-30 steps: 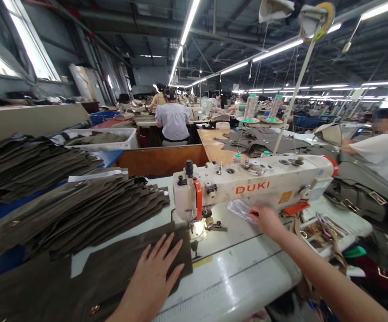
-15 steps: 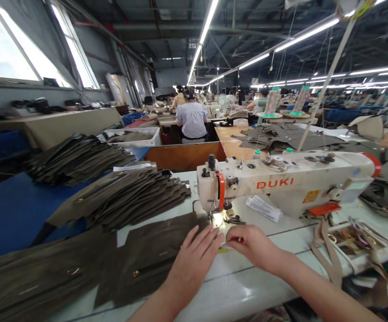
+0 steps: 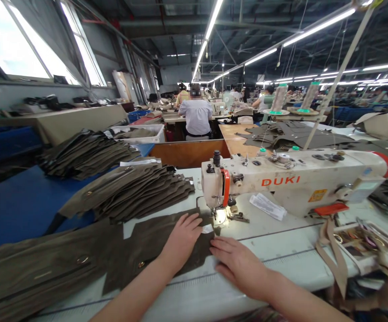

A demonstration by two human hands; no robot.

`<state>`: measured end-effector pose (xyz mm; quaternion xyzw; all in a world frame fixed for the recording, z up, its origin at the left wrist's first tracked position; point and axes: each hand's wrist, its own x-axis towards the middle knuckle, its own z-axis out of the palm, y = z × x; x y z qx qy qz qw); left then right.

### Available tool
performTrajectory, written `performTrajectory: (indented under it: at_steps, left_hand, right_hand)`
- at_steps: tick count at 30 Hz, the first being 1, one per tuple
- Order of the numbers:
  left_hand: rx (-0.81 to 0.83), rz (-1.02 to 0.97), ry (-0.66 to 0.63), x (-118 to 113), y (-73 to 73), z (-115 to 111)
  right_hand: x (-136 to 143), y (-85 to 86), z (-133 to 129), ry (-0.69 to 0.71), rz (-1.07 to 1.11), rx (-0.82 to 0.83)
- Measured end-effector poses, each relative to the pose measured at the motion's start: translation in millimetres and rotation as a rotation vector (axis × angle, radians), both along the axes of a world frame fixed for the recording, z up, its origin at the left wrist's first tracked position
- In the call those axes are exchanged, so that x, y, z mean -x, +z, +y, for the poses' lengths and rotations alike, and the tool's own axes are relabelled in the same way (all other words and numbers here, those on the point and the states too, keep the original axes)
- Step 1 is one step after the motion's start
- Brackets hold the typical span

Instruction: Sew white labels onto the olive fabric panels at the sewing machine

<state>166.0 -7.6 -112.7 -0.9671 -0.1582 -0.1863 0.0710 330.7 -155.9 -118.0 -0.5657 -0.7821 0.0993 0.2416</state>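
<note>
A dark olive fabric panel with a metal eyelet lies on the white machine table, its right end beside the lit needle area of the sewing machine. My left hand rests flat on the panel, fingers spread. Beside its fingertips a small white label lies on the fabric. At the panel's right edge, just below the presser foot, my right hand lies palm down with fingers extended, fingertips touching the edge.
Stacked olive pieces lie at the left, near a blue surface. White labels rest under the machine arm. A tray with small parts and straps stands at right. A person sits ahead.
My right hand has opened from a pinch and moved down onto the panel's edge. My left hand has shifted slightly left, and the white label now shows on the fabric. The view has turned slightly left.
</note>
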Motion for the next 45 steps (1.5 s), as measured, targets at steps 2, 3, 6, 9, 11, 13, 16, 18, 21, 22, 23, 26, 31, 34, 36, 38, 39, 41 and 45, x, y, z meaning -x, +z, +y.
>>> performTrajectory:
  at_steps: [2,3,6,9,11,13,16,18,21,22,23,26,31,34,36,38,39,41,45]
  left_hand:
    - [-0.021,0.058,-0.035,-4,5.3,1]
    - [-0.035,0.088,-0.062,-6,8.6,1]
    - [-0.074,0.218,-0.152,-13,17.3,-1]
    - [-0.076,0.334,-0.177,-19,20.4,-6]
    - [-0.025,0.342,-0.146,-22,19.9,-10]
    - [0.038,0.308,-0.082,-25,18.4,-14]
    - [0.084,0.265,-0.002,-26,15.0,-17]
    - [0.094,0.234,0.009,-26,11.8,-17]
    - [0.102,0.168,-0.011,-22,6.2,-16]
    - [0.107,0.144,-0.020,-21,4.3,-15]
    - [0.114,0.123,-0.029,-19,2.6,-15]
    - [0.124,0.076,-0.048,-16,-1.4,-14]
    - [0.077,0.077,-0.075,-17,-3.7,-16]
    - [0.063,0.074,-0.084,-17,-3.2,-17]
    - [0.059,0.076,-0.081,-17,-2.6,-17]
    - [0.059,0.090,-0.074,-17,-2.0,-18]
    - [0.059,0.101,-0.069,-17,-1.7,-18]
    - [0.054,0.125,-0.057,-17,-1.0,-19]
    - [0.047,0.160,-0.043,-17,0.2,-21]
  right_hand:
    - [3,-3.3,-4,-0.001,-0.036,0.005]
    - [4,-3.6,-6,-0.008,-0.045,0.005]
    - [5,-2.0,-7,-0.015,-0.062,-0.008]
    - [4,-1.2,-7,-0.015,-0.074,-0.020]
    - [4,-2.1,-7,-0.014,-0.081,-0.025]
    - [4,-3.7,-8,-0.014,-0.085,-0.031]
    - [4,-6.2,-9,-0.018,-0.082,-0.041]
    - [4,-7.5,-9,-0.026,-0.076,-0.042]
    - [4,-8.6,-8,-0.039,-0.067,-0.041]
    - [4,-8.9,-8,-0.040,-0.064,-0.044]
    - [4,-9.1,-8,-0.040,-0.063,-0.049]
    - [4,-9.5,-8,-0.036,-0.063,-0.059]
    - [4,-9.0,-8,-0.039,-0.054,-0.066]
    - [4,-8.2,-8,-0.037,-0.052,-0.058]
    - [5,-8.3,-8,-0.041,-0.049,-0.051]
    - [4,-8.8,-8,-0.040,-0.045,-0.048]
    - [4,-9.2,-8,-0.040,-0.043,-0.049]
    - [4,-9.7,-8,-0.040,-0.039,-0.053]
    - [3,-10.2,-9,-0.040,-0.037,-0.056]
